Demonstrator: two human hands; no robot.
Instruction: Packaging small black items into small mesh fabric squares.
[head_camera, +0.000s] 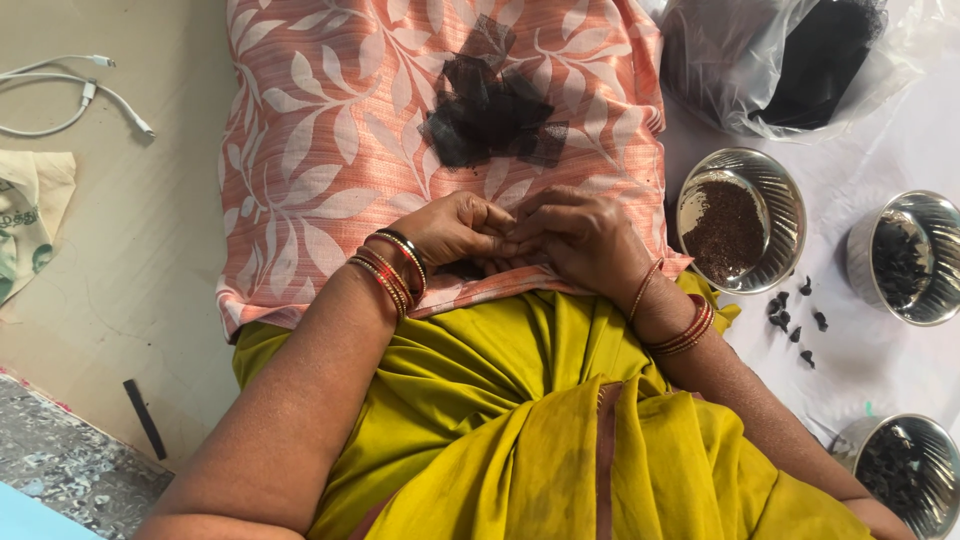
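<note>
My left hand (455, 230) and my right hand (582, 235) meet fingertip to fingertip over an orange cushion with a white leaf pattern (320, 150) on my lap. The fingers of both are curled and pinched onto a small dark piece (487, 266); most of it is hidden under them. A loose pile of black net squares (490, 105) lies on the cushion just beyond my hands. Both wrists carry red and gold bangles. My yellow-green garment (520, 420) fills the lower middle.
On a white sheet at the right stand a steel bowl of dark brown grains (742, 222), two steel bowls of small black bundles (910, 258) (905, 470), several loose black bundles (795, 315) and a clear bag of dark material (790, 60). A white cable (80, 100) lies at the left.
</note>
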